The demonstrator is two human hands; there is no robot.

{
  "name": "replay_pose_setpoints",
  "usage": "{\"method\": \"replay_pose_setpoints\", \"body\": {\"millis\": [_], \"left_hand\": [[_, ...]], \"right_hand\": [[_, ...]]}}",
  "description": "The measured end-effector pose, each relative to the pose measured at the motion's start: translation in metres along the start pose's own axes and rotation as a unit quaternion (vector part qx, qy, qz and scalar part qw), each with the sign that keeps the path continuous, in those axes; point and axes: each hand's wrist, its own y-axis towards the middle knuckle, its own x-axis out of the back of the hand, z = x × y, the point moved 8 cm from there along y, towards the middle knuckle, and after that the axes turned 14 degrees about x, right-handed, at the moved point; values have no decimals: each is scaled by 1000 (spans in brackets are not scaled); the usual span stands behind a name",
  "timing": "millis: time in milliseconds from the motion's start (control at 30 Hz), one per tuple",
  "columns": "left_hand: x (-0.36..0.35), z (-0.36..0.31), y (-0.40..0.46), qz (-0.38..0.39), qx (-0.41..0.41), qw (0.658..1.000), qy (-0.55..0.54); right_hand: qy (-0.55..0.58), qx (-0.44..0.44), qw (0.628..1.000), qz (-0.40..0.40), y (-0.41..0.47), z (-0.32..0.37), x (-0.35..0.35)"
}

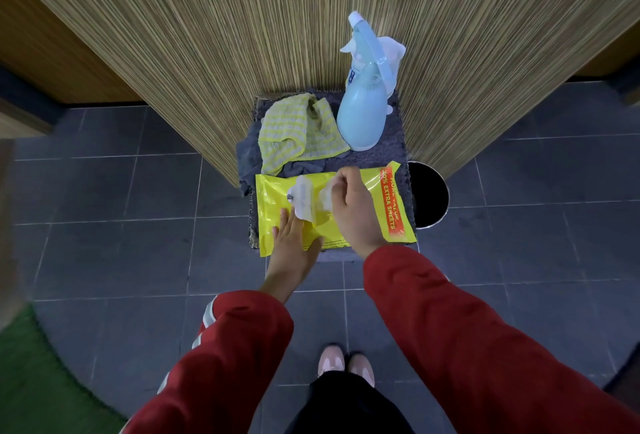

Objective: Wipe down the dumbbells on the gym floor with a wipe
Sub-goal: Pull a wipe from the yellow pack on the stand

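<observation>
A yellow pack of wipes lies on a small grey-carpeted stand in front of me. Its clear flap lid is lifted open. My left hand lies flat on the pack's near left part, fingers straight, pressing it down. My right hand is above the pack's middle, its fingers curled and pinching a white wipe at the opening. No dumbbells are in view.
A pale blue spray bottle and a yellow striped cloth over a grey cloth sit at the stand's back. A black round bin stands to its right. A striped wooden wall is behind. Grey floor tiles surround it.
</observation>
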Motion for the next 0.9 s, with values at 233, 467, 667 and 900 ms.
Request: {"method": "replay_pose_setpoints", "body": {"millis": [233,467,667,900], "left_hand": [[-2,1,2,-16,-5,1000,19],[2,-3,1,-31,-8,999,17],[2,-7,1,-45,-22,998,24],[-3,-8,5,-37,2,999,29]], "right_hand": [[-346,106,902,238,0,-1,-30],[-175,69,980,60,-7,6,-12],[-40,-7,999,-18,-5,10,6],[27,-3,994,-105,10,28,18]]}}
